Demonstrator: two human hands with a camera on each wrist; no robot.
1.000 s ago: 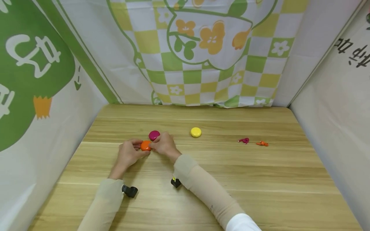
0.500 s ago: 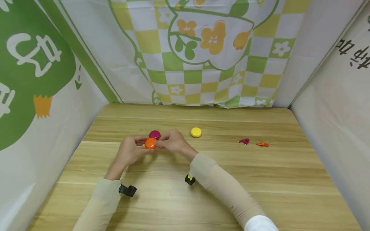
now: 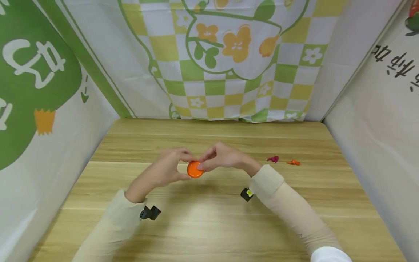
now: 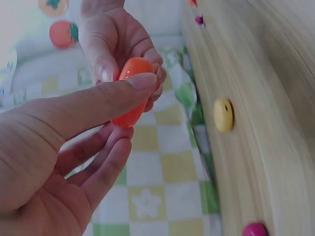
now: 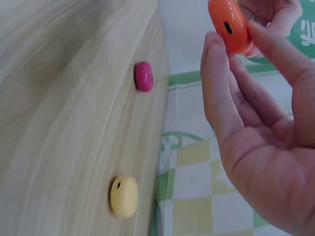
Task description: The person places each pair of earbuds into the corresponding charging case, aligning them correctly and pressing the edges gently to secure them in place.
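Observation:
A round, glossy orange earbud case (image 3: 195,170) is raised above the table between both hands. My left hand (image 3: 165,168) pinches its left side, thumb nearest me in the head view. From the other side my right hand (image 3: 227,156) grips it between thumb and fingers. A dark charging port shows on the orange case (image 5: 227,19) in the right wrist view. A yellow case (image 4: 224,115) and a magenta case (image 5: 143,76) lie on the table, both hidden behind the hands in the head view.
Farther right on the wooden table (image 3: 209,225) lie magenta earbuds (image 3: 272,159) and orange earbuds (image 3: 294,162). A checked cloth (image 3: 229,91) hangs along the back edge, with white printed panels at both sides.
Both hands have carried the orange case right and up off the table. The magenta and yellow cases, visible earlier in the head view, are now covered by the hands.

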